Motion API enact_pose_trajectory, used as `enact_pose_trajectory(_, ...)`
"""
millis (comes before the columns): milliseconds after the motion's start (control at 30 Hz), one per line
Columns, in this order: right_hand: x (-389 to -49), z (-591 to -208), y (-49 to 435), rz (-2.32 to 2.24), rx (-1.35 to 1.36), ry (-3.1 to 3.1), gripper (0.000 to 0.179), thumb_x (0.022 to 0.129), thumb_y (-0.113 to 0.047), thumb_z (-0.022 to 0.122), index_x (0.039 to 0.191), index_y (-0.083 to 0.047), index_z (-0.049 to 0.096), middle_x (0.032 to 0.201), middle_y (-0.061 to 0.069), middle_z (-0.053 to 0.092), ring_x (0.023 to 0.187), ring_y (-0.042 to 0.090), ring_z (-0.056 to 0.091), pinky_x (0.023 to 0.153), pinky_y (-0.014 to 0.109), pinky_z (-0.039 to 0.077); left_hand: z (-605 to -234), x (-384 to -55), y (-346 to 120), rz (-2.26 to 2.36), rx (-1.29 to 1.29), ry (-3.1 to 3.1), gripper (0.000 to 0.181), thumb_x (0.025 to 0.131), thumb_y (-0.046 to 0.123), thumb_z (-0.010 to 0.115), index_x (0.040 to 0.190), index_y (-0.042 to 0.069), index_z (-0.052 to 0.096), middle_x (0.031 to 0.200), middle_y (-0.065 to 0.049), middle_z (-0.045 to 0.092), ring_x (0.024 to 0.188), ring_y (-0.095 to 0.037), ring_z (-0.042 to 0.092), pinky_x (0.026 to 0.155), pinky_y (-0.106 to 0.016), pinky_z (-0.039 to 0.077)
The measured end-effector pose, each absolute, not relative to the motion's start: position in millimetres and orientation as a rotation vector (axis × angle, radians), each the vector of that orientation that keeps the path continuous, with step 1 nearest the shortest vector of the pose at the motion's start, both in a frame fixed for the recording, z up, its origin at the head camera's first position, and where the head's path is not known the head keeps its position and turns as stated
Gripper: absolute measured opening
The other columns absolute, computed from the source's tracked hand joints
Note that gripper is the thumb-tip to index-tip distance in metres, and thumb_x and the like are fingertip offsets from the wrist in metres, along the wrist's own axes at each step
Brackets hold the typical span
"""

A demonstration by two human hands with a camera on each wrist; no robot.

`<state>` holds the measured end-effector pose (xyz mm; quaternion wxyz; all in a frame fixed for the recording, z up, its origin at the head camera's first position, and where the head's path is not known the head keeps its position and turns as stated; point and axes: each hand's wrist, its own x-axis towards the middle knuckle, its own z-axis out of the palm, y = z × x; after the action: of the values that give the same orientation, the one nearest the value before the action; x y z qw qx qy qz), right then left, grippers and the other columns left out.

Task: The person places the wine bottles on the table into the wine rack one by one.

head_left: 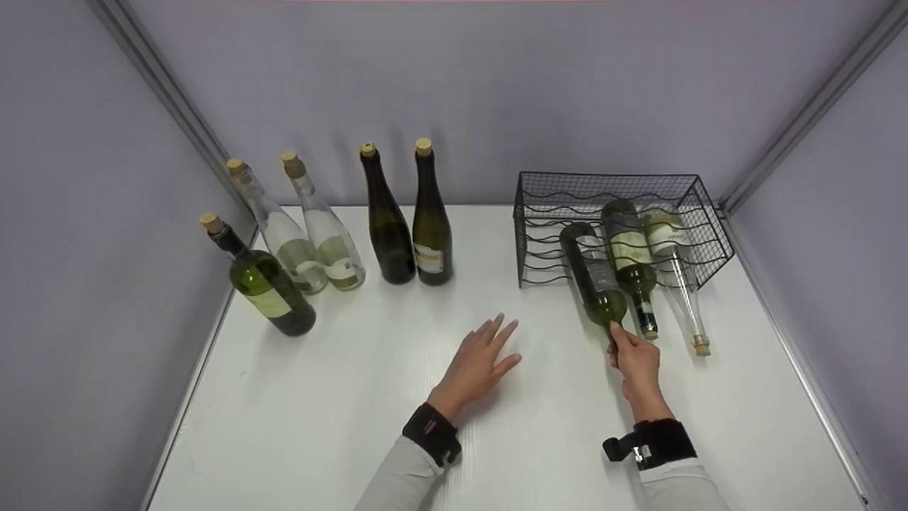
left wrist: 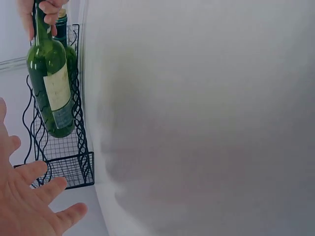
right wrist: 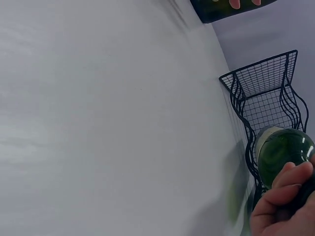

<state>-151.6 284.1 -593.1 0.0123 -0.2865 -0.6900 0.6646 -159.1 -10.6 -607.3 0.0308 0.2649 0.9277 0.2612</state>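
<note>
My right hand point(head_left: 636, 362) grips the neck of a green wine bottle point(head_left: 594, 273), whose base points into the black wire wine rack point(head_left: 521, 234). The bottle lies over the wavy rails, left of another green bottle point(head_left: 630, 248) and a clear bottle point(head_left: 682, 284), both lying in the rack with corked necks toward me. In the right wrist view, curled fingers point(right wrist: 285, 189) wrap the neck, and the hand hides its end. My left hand point(head_left: 475, 362) is over the table left of the rack, fingers spread, holding nothing. Its palm point(left wrist: 24, 201) shows in the left wrist view.
Two dark bottles point(head_left: 431, 227) stand upright at the back middle. Two clear corked bottles point(head_left: 333, 245) and a green one with a pale label point(head_left: 269, 291) stand on the left. Grey walls enclose the white table point(head_left: 340, 397). Fingertips overlap a dark bottle point(right wrist: 216, 11) in the right wrist view.
</note>
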Motion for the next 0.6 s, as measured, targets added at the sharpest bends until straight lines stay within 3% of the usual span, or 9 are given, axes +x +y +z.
enact_pose_trajectory(367, -176.2, -595.6, 276.9, 2.094, -0.894, -2.093, 0.052, 0.100, -0.035, 0.056, 0.127, 0.009, 0.058, 0.069, -0.001, 0.059, 0.058, 0.006, 0.052, 0.055, 0.018, 0.045, -611.4, -156.7, -8.4, 0.868, 0.800, 2.830, 0.065, 0.102, 0.059, 0.031, 0.157, 0.027, 0.023, 0.161, -0.006, 0.022, 0.146, -0.024, 0.022, 0.116, -0.048, 0.020)
enact_pose_trajectory(600, -189.2, -596.9, 273.0, 2.105, -0.937, -2.053, 0.047, 0.099, -0.038, 0.057, 0.113, 0.007, 0.063, 0.070, 0.001, 0.059, 0.062, 0.010, 0.054, 0.058, 0.022, 0.046, -612.1, -156.0, -7.9, 0.879, 0.794, 2.829, 0.066, 0.101, 0.060, 0.029, 0.157, 0.027, 0.023, 0.161, -0.007, 0.022, 0.146, -0.025, 0.022, 0.115, -0.049, 0.022)
